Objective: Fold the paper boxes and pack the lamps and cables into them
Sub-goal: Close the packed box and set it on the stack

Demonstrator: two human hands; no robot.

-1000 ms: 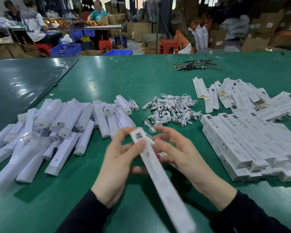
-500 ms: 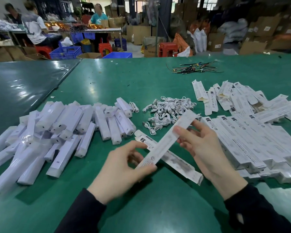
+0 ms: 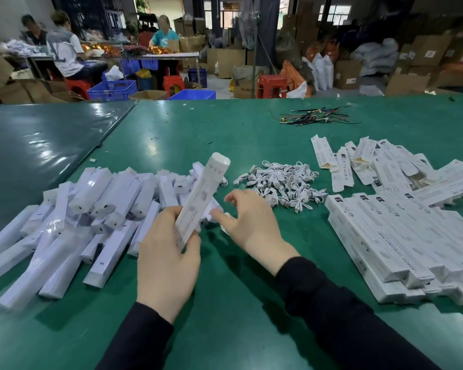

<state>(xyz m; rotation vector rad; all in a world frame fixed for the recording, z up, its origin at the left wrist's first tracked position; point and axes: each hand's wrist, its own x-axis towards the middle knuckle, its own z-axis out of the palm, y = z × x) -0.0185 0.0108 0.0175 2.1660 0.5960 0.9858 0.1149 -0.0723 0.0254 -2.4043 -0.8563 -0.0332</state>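
Observation:
My left hand (image 3: 166, 263) grips the lower end of a long white paper box (image 3: 205, 190), which stands tilted with its top end pointing away from me. My right hand (image 3: 249, 222) hovers just right of the box with fingers spread and holds nothing. A small white piece shows under its fingertips. White lamps in clear wrap (image 3: 91, 209) lie heaped on the left of the green table. A pile of coiled white cables (image 3: 281, 182) sits beyond my right hand. Flat, unfolded boxes (image 3: 372, 161) lie scattered at the far right.
A stack of long closed white boxes (image 3: 385, 236) fills the right side of the table (image 3: 225, 316). A bundle of dark wires (image 3: 313, 118) lies near the far edge. Beyond the table, people sit among blue crates, red stools and cardboard cartons.
Both hands held the box slanted between them; now only my left hand holds it, raised more upright. My right hand has let go and opened beside it.

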